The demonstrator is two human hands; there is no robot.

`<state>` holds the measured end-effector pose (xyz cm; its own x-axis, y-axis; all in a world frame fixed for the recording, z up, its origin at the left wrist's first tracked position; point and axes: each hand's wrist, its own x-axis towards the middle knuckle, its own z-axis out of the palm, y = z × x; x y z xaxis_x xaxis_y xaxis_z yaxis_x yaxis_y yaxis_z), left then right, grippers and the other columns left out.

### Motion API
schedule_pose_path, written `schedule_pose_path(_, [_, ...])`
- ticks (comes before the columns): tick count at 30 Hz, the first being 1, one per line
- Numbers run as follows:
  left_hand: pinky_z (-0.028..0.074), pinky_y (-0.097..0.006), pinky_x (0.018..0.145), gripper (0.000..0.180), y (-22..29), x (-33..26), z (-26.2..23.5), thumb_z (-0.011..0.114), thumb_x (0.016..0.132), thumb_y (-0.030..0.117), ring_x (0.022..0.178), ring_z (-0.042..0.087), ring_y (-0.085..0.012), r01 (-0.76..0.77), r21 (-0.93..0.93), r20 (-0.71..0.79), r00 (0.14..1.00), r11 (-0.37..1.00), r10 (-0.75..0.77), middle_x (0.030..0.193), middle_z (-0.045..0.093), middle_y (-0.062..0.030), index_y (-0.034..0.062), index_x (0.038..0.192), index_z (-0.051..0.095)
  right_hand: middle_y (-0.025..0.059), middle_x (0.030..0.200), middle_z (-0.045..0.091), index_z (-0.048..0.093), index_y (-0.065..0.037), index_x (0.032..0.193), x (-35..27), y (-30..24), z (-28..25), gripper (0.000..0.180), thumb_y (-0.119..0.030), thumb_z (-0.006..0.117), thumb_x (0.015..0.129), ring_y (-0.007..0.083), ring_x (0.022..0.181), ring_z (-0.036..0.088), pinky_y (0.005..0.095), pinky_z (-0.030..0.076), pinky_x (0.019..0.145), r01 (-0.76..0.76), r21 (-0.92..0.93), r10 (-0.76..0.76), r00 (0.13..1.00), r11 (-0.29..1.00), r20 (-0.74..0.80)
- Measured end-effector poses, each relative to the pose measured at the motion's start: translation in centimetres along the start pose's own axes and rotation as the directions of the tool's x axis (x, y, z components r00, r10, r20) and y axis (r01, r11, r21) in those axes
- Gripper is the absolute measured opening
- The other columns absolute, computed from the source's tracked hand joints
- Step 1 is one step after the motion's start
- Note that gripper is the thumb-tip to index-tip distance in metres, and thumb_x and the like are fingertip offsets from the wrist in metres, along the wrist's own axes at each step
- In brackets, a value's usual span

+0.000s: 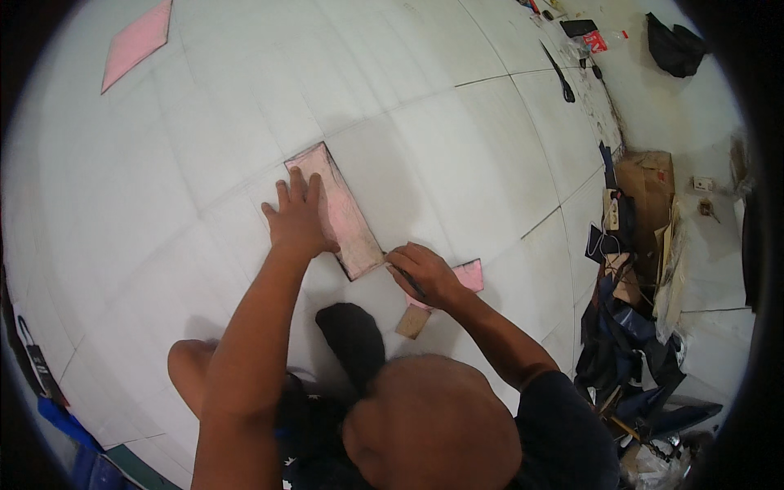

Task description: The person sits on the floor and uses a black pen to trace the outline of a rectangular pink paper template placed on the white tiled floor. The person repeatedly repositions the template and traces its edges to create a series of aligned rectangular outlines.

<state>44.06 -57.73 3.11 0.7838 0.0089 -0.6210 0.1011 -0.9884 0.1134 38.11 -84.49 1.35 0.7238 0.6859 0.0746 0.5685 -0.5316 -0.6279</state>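
A long pink rectangular piece (pixel 347 216) with dark edges lies flat on the pale tiled floor (pixel 457 171). My left hand (pixel 297 219) presses on it with fingers spread, holding nothing. At its near right corner, my right hand (pixel 426 273) grips a slim dark pen-like tool (pixel 412 283); its exact kind cannot be made out. The tool's tip end is beside that corner. Partly under my right hand and wrist lies a smaller pink piece (pixel 470 275). A small brown rectangular piece (pixel 413 322) sticks out on the near side of the wrist.
Another pink piece (pixel 137 46) lies at the far left. Dark-handled scissors (pixel 560 75) rest at the far right, near a black crumpled item (pixel 675 46). Along the right stand a cardboard box (pixel 647 171) and a heap of dark fabric (pixel 629 351). Blue material (pixel 69 425) is at the near left.
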Motion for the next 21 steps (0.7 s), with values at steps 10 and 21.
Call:
schedule_pose_path(10, [0.035, -0.067, 0.117, 0.139, -0.1, -0.2, 0.3, 0.098, 0.059, 0.050, 0.156, 0.022, -0.0446, -0.017, -0.032, -0.035, 0.999, 0.999, 0.016, 0.174, 0.011, -0.0180, 0.0189, 0.167, 0.017, 0.0184, 0.105, 0.066, 0.064, 0.001, 0.114, -1.4, -1.1, -0.4, 0.025, -0.003, 0.072, 0.090, 0.0366, 0.096, 0.067, 0.0440, 0.056, 0.084, -0.128, 0.076, 0.125, 0.991, 0.989, 0.043])
schedule_pose_path(21, [0.034, -0.066, 0.118, 0.140, -0.2, 0.1, 0.6, 0.098, 0.059, 0.051, 0.158, 0.019, -0.0436, -0.006, -0.020, -0.020, 1.000, 1.000, 0.006, 0.174, 0.009, -0.0170, 0.0200, 0.167, 0.015, 0.0155, 0.101, 0.067, 0.066, -0.001, 0.109, -1.5, -0.7, -0.1, 0.019, -0.006, 0.072, 0.092, 0.0351, 0.091, 0.068, 0.0448, 0.056, 0.079, -0.182, 0.100, 0.178, 0.983, 0.978, 0.053])
